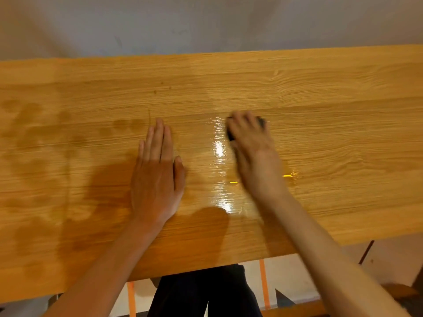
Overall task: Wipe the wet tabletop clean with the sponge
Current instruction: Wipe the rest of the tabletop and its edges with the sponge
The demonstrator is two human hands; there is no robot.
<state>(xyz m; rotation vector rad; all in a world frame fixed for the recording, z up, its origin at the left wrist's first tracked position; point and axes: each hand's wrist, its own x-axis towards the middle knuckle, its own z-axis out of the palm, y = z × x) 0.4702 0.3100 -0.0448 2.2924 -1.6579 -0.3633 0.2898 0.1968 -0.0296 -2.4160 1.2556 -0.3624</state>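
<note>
Head view, only view. Wood-grain tabletop (320,92) fills most of the frame, long edge running left to right, slightly tilted in the picture. Landmark: the glossy wet streak (219,152), a bright shiny band running from mid tabletop toward the near edge.

Left hand (158,177) lies flat on the tabletop just left of the wet streak, palm down, fingers straight and together, thumb out toward the streak. Holds nothing. Its forearm comes in from the bottom left, over the near edge.

Right hand (251,143) sits just right of the wet streak, at its far end, blurred by motion. Fingers curl down over a dark sponge (231,135), pressing it to the tabletop. Only the sponge's dark edges show, one at the streak side under the fingers and a bit past the knuckles on the far right side; the rest is hidden by the hand. Sponge shape and exact colour not clear due to blur. Right forearm enters from the bottom right corner.

Far left of the wet streak, beyond the left hand, dull darker damp patches (45,138) spread over the wood. Small yellow glints (289,175) right of the streak, near the right wrist; cannot tell what they are.

Beyond the tabletop's far edge, grey wall (206,21). Below the near edge, dark trousers (206,294), orange tape strips (263,284) on pale floor either side of the legs.
</note>
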